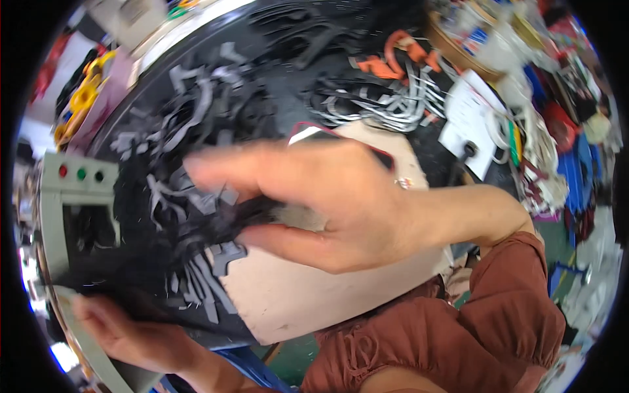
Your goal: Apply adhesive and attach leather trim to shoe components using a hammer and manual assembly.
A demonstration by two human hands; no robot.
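Observation:
My right hand (pixel 341 203) reaches across the middle, blurred by motion. Its thumb and fingers are spread apart, and dark strips show in the gap. Beneath it lies a tan board (pixel 295 301) on the black table. Partly covered by the hand is a flat dark object with a red rim (pixel 306 128), perhaps a phone. At lower left, my left hand (pixel 141 340) is beside the grey machine (pixel 56 216). Its fingers are smeared against a dark blurred patch, so what they hold, if anything, is unclear. Grey cut strips (pixel 203 285) lie between the hands.
Piles of black strips (pixel 308 33) and grey scraps (pixel 196 98) cover the far table. White-edged cords (pixel 400 105) and orange pieces (pixel 396 56) lie far right, near a white paper sheet (pixel 473 121). Yellow rolls (pixel 82 98) stand at far left; bags and cloth crowd the right.

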